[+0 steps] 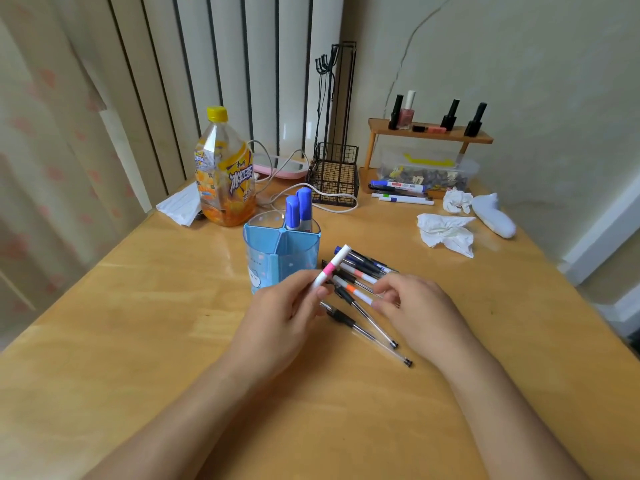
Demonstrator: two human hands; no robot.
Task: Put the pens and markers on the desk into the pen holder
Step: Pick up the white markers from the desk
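Observation:
A blue translucent pen holder [277, 254] with compartments stands mid-desk, two blue-capped markers [299, 211] upright in its back section. My left hand [287, 313] grips a white marker with a pink band [330, 266], tilted up to the right beside the holder. A pile of pens and markers [360, 271] lies just right of the holder. My right hand [415, 306] pinches the end of a white marker with an orange band [356, 292] in that pile. Two clear black-grip pens [367, 327] lie nearer me. More markers [398, 192] lie at the back right.
An iced-tea bottle [225, 174] stands behind the holder on the left, with a black wire rack [334, 178] and white cable behind. Crumpled tissues [446, 233], a white sock [495, 216] and a wooden shelf of nail polish [429, 133] over a clip box occupy the back right.

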